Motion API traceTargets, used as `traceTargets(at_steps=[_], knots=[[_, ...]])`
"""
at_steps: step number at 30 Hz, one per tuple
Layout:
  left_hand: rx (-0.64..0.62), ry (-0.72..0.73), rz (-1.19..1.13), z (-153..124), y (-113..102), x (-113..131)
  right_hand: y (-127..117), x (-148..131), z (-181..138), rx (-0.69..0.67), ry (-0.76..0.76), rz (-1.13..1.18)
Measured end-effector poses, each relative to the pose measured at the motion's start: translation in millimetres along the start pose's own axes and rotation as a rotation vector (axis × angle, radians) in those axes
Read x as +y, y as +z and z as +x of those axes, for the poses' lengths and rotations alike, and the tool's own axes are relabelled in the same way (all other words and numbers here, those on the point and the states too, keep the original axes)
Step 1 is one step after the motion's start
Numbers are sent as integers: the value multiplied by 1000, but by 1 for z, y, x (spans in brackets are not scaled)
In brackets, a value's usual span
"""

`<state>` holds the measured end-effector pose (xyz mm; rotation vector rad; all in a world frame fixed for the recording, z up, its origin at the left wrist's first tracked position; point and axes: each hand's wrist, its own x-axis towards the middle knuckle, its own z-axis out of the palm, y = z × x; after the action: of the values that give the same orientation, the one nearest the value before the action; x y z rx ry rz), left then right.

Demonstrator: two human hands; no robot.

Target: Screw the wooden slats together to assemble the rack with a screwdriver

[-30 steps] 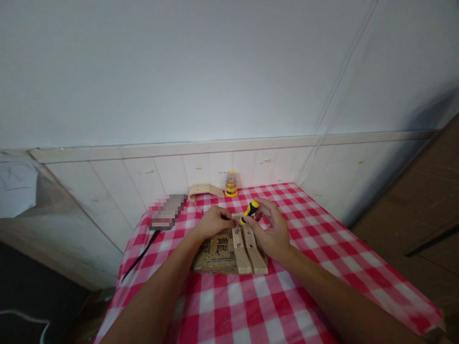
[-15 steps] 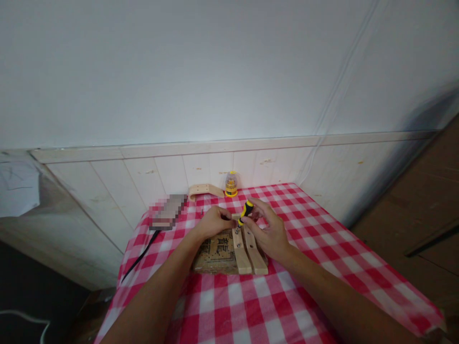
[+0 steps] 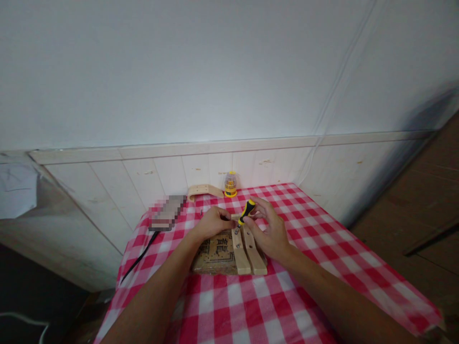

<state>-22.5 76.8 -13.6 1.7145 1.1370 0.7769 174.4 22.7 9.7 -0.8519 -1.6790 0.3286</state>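
A square wooden board [image 3: 217, 253] with dark printed characters lies on a table with a red and white checked cloth [image 3: 251, 306]. Two pale wooden slats [image 3: 247, 251] lie across its right side. My right hand [image 3: 268, 231] pinches a small yellow and black screwdriver [image 3: 245, 212], its tip down on a screw at the far end of the left slat. My left hand [image 3: 211, 222] rests closed on the board's far edge, fingertips beside the screwdriver's tip; what they hold there is hidden.
A curved wooden piece [image 3: 204, 190] and a small yellow-based clear dome [image 3: 230, 185] stand at the table's far edge by the panelled wall. A blurred-out flat device [image 3: 165, 214] with a black cable [image 3: 138, 260] lies at the far left. Floor shows to the right.
The screwdriver's handle has shifted slightly left and my right fingers have changed their grip on it. My left hand has stayed on the board.
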Motion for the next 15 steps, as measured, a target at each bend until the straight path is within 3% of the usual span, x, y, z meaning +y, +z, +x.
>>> traceTargets(at_steps=[15], knots=[[12,12,34,0,0,-2,1,-4,1,45,-5,21]])
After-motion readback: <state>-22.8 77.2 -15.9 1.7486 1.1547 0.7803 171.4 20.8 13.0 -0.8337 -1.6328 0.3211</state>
